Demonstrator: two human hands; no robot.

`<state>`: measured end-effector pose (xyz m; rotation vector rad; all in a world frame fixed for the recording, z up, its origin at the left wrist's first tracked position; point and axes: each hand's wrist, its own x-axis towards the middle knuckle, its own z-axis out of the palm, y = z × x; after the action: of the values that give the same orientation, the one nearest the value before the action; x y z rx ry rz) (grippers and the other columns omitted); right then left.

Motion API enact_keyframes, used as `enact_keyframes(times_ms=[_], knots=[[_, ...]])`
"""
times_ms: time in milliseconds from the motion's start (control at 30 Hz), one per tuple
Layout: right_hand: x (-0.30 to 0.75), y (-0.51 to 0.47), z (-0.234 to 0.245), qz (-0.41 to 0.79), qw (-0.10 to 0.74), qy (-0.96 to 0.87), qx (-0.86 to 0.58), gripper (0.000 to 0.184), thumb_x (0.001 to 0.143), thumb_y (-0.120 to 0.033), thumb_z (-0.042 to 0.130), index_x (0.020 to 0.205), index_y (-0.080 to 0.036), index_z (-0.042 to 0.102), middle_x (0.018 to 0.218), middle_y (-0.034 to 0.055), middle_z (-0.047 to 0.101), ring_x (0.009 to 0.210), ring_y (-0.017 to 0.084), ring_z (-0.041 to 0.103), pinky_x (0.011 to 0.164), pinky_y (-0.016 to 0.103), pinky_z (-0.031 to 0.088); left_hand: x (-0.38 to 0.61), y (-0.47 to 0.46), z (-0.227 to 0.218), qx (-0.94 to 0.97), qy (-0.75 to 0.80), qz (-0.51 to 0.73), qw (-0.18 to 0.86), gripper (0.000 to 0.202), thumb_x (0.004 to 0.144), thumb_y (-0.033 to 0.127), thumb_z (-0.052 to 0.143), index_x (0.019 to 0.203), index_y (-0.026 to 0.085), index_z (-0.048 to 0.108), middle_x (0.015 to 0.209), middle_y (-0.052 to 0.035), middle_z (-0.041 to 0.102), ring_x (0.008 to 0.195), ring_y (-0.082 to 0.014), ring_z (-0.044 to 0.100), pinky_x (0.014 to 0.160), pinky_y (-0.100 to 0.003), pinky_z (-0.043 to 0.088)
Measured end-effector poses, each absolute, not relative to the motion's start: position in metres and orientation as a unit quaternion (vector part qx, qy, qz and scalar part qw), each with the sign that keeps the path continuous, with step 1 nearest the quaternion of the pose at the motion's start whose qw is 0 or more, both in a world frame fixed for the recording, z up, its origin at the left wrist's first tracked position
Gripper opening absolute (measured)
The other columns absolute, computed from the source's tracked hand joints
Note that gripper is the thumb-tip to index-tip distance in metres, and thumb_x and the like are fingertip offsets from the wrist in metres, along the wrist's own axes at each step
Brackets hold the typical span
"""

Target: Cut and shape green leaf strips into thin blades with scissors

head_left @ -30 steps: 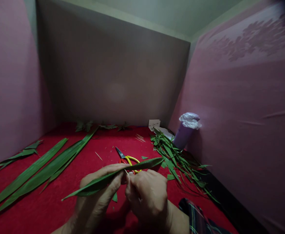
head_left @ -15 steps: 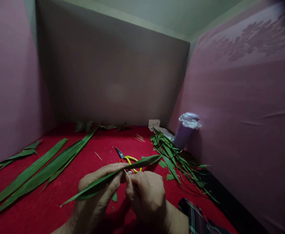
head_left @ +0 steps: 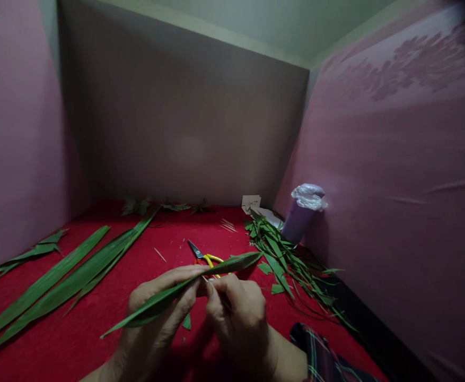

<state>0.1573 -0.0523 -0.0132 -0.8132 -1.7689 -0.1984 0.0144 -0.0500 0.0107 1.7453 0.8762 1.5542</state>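
Observation:
A long folded green leaf (head_left: 156, 307) slants up to the right across my hands. My left hand (head_left: 147, 342) is closed on its middle, with thumb and fingers pinching the leaf. At the leaf's lower side, my right hand (head_left: 242, 315) is pinched round a thin pale toothpick (head_left: 204, 278), whose tip shows near the left fingers. Most of the toothpick is hidden by the right fingers. Just behind the hands lie scissors (head_left: 198, 253) with dark blades and yellow and red handles, partly covered by the leaf.
Long leaves (head_left: 69, 281) lie at the left on the red cloth (head_left: 137, 260). Several toothpicks (head_left: 228, 225) lie at the back, and a single stick (head_left: 160, 255) nearer. Cut leaf strips (head_left: 280, 254) are piled at right, before a purple container (head_left: 298, 220) with plastic on top.
My right hand has shifted slightly up against the leaf, and less of the toothpick shows between the hands. My left hand and the leaf have barely moved.

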Motion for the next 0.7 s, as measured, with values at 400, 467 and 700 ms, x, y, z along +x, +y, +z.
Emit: enact_keyframes(times_ms=[400,467,700], knots=[[0.155,-0.054,-0.013,0.075,0.552,-0.747,-0.363,0.014,0.085,-0.015,0.046,0.074,-0.015,0.056,0.049,-0.0041,0.046,0.04,0.007,0.041,0.043,0.021,0.03,0.01,-0.044,0.0,0.671,0.322,0.592,0.31,0.02,0.073,0.02,0.064,0.09,0.025,0.07,0.093,-0.0007,0.073,0.08,-0.0166,0.068,0.071,-0.021,0.055],[0.153,-0.054,-0.012,0.225,0.548,-0.713,-0.376,0.017,0.088,-0.023,0.045,0.073,-0.016,0.052,0.046,-0.0072,0.039,0.036,0.006,0.036,0.039,0.019,0.027,0.009,-0.043,-0.002,0.673,0.322,0.59,0.31,0.02,0.073,0.02,0.063,0.091,0.025,0.069,0.093,-0.0004,0.073,0.081,-0.0164,0.068,0.072,-0.021,0.055],[0.15,-0.05,-0.014,0.435,0.547,-0.618,-0.361,0.025,0.088,-0.036,0.048,0.071,-0.018,0.045,0.043,-0.0093,0.038,0.033,0.004,0.036,0.033,0.015,0.026,0.01,-0.04,0.001,0.688,0.35,0.572,0.278,0.016,0.075,0.024,0.061,0.089,0.024,0.069,0.089,-0.0005,0.073,0.08,-0.0163,0.068,0.072,-0.022,0.055]])
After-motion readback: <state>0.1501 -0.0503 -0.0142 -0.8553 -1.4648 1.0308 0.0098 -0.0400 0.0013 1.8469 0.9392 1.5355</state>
